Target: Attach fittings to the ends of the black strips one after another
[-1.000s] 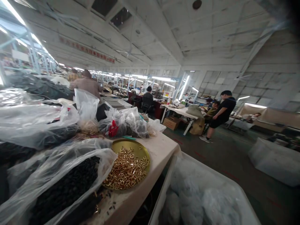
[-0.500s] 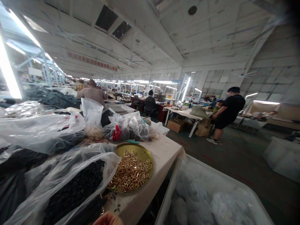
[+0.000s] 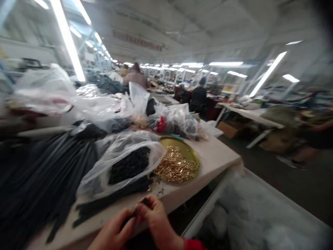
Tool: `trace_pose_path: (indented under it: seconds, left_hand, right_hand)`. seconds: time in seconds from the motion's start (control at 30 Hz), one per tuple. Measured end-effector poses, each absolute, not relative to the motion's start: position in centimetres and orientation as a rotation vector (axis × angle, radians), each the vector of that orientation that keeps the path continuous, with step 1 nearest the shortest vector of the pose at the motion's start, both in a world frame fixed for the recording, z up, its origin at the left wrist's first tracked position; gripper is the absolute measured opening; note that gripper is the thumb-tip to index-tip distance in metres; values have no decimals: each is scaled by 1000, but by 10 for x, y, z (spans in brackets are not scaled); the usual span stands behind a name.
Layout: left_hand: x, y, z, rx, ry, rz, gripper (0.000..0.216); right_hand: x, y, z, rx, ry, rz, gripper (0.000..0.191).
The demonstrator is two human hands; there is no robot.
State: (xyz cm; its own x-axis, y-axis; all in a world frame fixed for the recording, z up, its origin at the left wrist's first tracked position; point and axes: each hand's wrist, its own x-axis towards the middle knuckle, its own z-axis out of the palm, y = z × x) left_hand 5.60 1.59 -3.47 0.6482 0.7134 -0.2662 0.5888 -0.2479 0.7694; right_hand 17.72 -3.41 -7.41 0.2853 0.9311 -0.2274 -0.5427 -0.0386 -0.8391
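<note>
My left hand (image 3: 116,230) and my right hand (image 3: 160,222) are close together at the table's front edge, both closed. Between them runs a dark strap (image 3: 128,219), gripped by each hand; motion blur hides its finer detail. Just beyond my fingers is an open clear plastic bag (image 3: 90,180) full of small black pieces (image 3: 130,163). To its right, a round gold tray (image 3: 191,152) carries a heap of small shiny gold metal pieces (image 3: 177,166). Long black straps (image 3: 65,163) spread over the table on the left, and more dark strips (image 3: 111,199) lie before the bag.
Clear bags (image 3: 182,118), one showing something red, crowd the table's back. A large pale bin (image 3: 275,194) holding wrapped bundles stands against the right side of the table (image 3: 218,152). Other people sit or stand farther off, among them a seated person in dark clothes (image 3: 199,95).
The view has swung left, so table items appear farther right. Earlier only part of one hand showed at the bottom edge; now both hands are in sight with the dark strap.
</note>
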Motion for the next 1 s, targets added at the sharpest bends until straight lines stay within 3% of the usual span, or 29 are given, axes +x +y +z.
trace_pose_path:
  seconds: [0.23, 0.5, 0.63, 0.83, 1.0]
  left_hand:
    - [25, 16, -27, 1669, 1051, 130, 20]
    - [17, -1, -35, 1444, 989, 124, 24]
    - [16, -5, -40, 1409, 1007, 129, 26]
    - [15, -5, -46, 1343, 990, 198, 29]
    - [16, 2, -55, 1299, 1052, 193, 25]
  right_hand:
    - [150, -39, -106, -1152, -615, 1398, 35]
    - [145, -56, -107, -1063, -544, 1519, 30]
    - [144, -59, -107, -1000, -414, 1574, 31]
    - [149, -60, -105, -1205, -668, 1436, 35]
    - [149, -51, -112, -1109, -507, 1584, 37]
